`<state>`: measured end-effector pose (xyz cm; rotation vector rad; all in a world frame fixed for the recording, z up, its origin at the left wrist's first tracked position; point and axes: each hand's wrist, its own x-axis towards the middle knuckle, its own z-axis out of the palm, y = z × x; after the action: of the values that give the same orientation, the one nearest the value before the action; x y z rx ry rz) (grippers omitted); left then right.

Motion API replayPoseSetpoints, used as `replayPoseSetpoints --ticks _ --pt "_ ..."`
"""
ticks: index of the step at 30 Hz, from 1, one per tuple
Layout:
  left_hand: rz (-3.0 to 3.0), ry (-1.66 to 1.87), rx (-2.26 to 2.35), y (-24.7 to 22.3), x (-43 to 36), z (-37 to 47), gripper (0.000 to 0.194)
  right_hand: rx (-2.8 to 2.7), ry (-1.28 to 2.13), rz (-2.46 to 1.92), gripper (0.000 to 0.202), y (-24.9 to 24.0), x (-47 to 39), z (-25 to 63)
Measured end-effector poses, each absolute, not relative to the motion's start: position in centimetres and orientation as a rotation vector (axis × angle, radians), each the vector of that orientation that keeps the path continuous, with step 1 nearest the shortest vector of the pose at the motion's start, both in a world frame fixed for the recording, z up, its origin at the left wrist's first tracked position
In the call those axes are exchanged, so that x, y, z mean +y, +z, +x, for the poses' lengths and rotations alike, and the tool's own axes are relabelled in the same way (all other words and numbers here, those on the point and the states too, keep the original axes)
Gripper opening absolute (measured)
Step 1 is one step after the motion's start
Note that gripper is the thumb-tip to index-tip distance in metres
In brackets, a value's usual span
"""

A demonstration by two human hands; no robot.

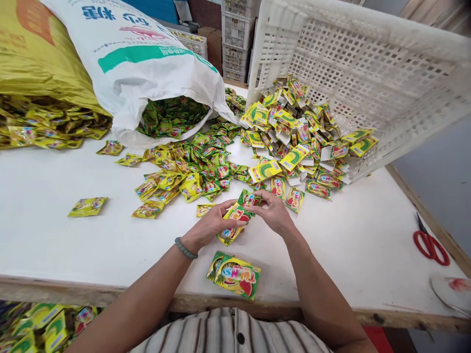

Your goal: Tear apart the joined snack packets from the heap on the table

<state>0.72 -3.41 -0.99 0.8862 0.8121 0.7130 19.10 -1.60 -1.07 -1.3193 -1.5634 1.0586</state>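
Observation:
My left hand (pixel 221 219) is closed around a small yellow and green candy box (pixel 232 226) with "TWINS" lettering, held tilted above the table. At the box's upper end, my right hand (pixel 271 210) pinches a green candy packet (pixel 247 197), which is at the box's opening; how far it sits inside is hidden by the fingers. Just below my hands, two more candy boxes (pixel 237 275) lie overlapping on the table near its front edge. A yellow packet (pixel 204 210) lies partly behind my left hand.
Green packets (pixel 211 157) spill from a white sack (pixel 147 73); yellow packets (pixel 167 181) lie left of them. A tipped white crate (pixel 353 63) spills cartons (pixel 290 122) at right. Red-handled scissors (pixel 430 245) lie near the right edge. A yellow sack (pixel 37 63) stands far left.

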Motion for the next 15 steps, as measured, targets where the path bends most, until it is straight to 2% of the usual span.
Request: replayPoseSetpoints --ticks 5,9,15 --pt "0.868 0.636 0.796 -0.4 -3.6 0.3 0.061 -1.472 1.030 -1.351 0.034 -0.8 -1.6 18.9" --pt "0.951 0.717 0.826 -1.0 -3.6 0.4 0.059 -1.571 1.053 -1.354 0.027 -0.9 -1.8 18.8" --pt "1.085 0.809 0.929 -1.8 -3.2 0.6 0.057 -1.743 0.821 -1.336 0.019 -0.2 -1.8 19.7"
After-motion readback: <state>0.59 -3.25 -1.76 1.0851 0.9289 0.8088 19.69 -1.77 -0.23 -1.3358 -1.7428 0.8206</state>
